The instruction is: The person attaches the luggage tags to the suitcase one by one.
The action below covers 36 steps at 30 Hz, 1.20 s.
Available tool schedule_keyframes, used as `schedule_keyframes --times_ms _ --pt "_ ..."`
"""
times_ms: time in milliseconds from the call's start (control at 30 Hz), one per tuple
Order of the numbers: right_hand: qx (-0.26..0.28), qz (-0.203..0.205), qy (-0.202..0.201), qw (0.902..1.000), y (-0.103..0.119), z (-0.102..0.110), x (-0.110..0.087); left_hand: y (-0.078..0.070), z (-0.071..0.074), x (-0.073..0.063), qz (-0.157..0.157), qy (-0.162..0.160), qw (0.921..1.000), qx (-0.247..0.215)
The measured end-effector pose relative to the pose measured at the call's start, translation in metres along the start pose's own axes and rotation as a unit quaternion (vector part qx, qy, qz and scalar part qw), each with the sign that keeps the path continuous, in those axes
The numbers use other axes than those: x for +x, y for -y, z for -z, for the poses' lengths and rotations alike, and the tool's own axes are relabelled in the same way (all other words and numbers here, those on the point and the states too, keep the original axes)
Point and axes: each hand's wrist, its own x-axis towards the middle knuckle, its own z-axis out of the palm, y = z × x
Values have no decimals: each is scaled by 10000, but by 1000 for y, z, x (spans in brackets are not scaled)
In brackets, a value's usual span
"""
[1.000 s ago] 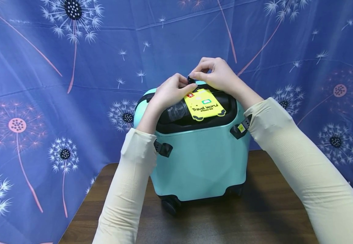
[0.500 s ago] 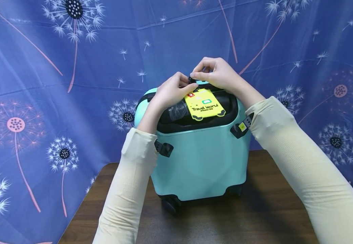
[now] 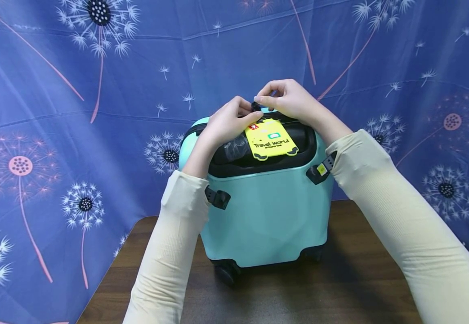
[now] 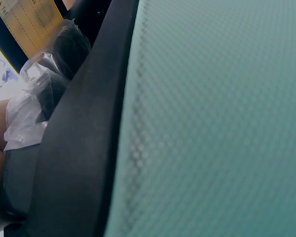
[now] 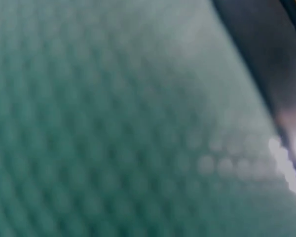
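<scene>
A turquoise hard-shell suitcase [image 3: 262, 216] stands upright in the head view. Over its black recessed top lies a yellow luggage tag [image 3: 272, 139] printed "Travel World". My left hand [image 3: 228, 120] pinches the tag's black strap [image 3: 256, 106] between thumb and fingers, just above the tag. From the other side my right hand [image 3: 288, 99] has thumb and index fingertip together at the strap's upper end. Clear plastic wrap covers part of the black carry handle [image 3: 234, 149] beside the tag. Close up, the left wrist view shows the wrapped handle [image 4: 19, 177] and textured shell [image 4: 212, 118].
The suitcase rests on a dark wooden table [image 3: 291, 297], with a black wheel [image 3: 227, 272] at its lower left. Behind hangs a blue dandelion-print cloth [image 3: 226, 58]. Black camera straps [image 3: 321, 170] circle both sleeves.
My right hand has dipped slightly at the strap's end. The tag has shifted a little left, while my left hand stays almost in place.
</scene>
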Motion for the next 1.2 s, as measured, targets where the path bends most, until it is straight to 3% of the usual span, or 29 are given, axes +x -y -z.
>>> schedule_keyframes --times_ms 167,533,1200 --pt "-41 -237 335 9991 0 1 0 1 0 0 -2 -24 9999 -119" --pt "375 -54 32 9993 -2 1 -1 0 -2 1 -81 -123 9991 -407" --pt "485 -97 214 9985 -3 3 2 2 -2 1 -134 5 9989 -439"
